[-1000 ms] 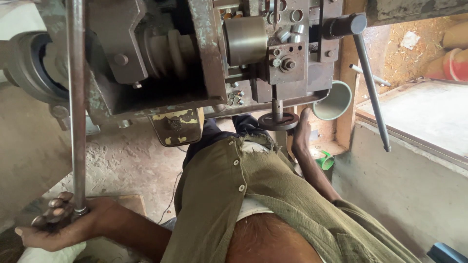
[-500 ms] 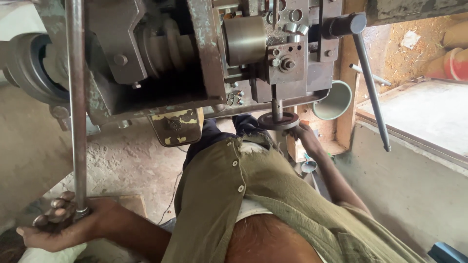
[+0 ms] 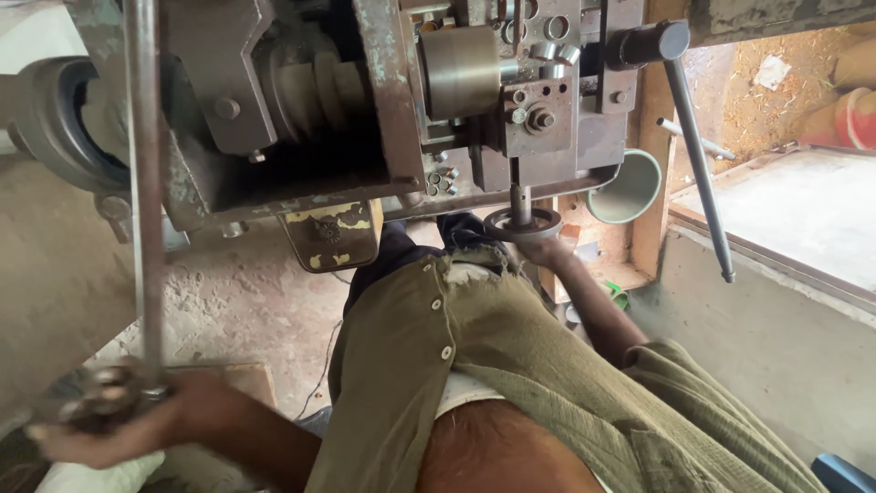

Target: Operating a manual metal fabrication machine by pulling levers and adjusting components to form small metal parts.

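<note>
My left hand [image 3: 137,422] is at the lower left, blurred, closed around the round metal end [image 3: 99,402] of a long steel rod [image 3: 144,192] that runs up along the machine. My right hand [image 3: 546,250] reaches forward under the machine and holds the small dark handwheel [image 3: 522,223] on its short vertical shaft. Most of that hand's fingers are hidden behind the wheel and my olive shirt [image 3: 474,365]. The grey, worn metal machine [image 3: 365,100] fills the top of the view.
A long lever with a dark knob [image 3: 698,155] slants down at the right. A pale green bowl [image 3: 628,187] sits by a wooden post [image 3: 650,183]. A concrete ledge [image 3: 785,228] lies at the right, with a dusty concrete floor [image 3: 246,301] below.
My right hand dropped away from the handwheel half a second ago and has come back up onto it. My left hand has shifted slightly on the rod's end and is blurred.
</note>
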